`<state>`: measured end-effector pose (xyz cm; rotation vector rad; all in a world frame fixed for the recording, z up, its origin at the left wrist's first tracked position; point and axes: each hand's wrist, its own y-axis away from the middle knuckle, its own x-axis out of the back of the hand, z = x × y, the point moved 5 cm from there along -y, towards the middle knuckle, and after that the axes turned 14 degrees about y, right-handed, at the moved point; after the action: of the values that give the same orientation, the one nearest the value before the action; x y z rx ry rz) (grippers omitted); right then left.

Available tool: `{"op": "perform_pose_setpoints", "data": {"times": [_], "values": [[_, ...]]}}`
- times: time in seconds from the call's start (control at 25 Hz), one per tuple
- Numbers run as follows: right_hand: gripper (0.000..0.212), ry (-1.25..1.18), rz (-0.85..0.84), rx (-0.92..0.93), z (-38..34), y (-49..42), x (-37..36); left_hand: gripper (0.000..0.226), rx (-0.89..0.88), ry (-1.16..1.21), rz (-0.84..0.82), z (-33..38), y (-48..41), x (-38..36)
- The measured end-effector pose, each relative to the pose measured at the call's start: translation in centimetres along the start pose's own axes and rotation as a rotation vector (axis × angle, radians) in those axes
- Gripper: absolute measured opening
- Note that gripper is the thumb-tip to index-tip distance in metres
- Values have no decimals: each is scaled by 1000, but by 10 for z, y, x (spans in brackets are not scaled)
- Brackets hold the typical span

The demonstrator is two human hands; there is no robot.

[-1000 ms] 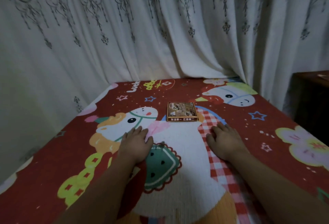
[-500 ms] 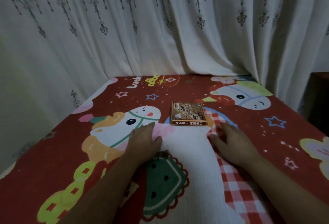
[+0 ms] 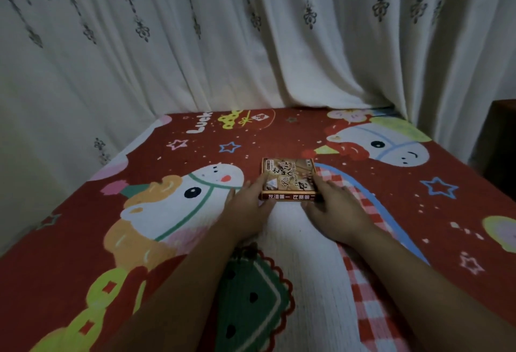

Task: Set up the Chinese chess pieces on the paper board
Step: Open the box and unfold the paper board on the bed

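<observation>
Now the chess box (image 3: 289, 175) sits between left hand (image 3: 245, 212), spread, and right hand (image 3: 335, 212) — pinching its corner.

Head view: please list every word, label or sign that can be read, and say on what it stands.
"Luck": white letters on the red blanket, at its far edge.
"友谊第一 比赛第二": gold strip on the near side of the box; its end is partly hidden by the right hand.
On its top: calligraphy and small print, too blurred to read.
</observation>
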<state>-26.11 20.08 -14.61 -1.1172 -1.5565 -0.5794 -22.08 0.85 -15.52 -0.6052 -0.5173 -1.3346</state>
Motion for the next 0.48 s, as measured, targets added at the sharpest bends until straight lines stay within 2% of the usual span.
{"op": "perform_pose_setpoints", "data": {"times": [0.32, 0.48], "values": [[53, -10, 69, 81, -20, 75, 15, 62, -48, -38, 17, 22, 79, 6], [60, -34, 73, 87, -26, 110, 19, 63, -65, -21, 49, 26, 121, 5]]}}
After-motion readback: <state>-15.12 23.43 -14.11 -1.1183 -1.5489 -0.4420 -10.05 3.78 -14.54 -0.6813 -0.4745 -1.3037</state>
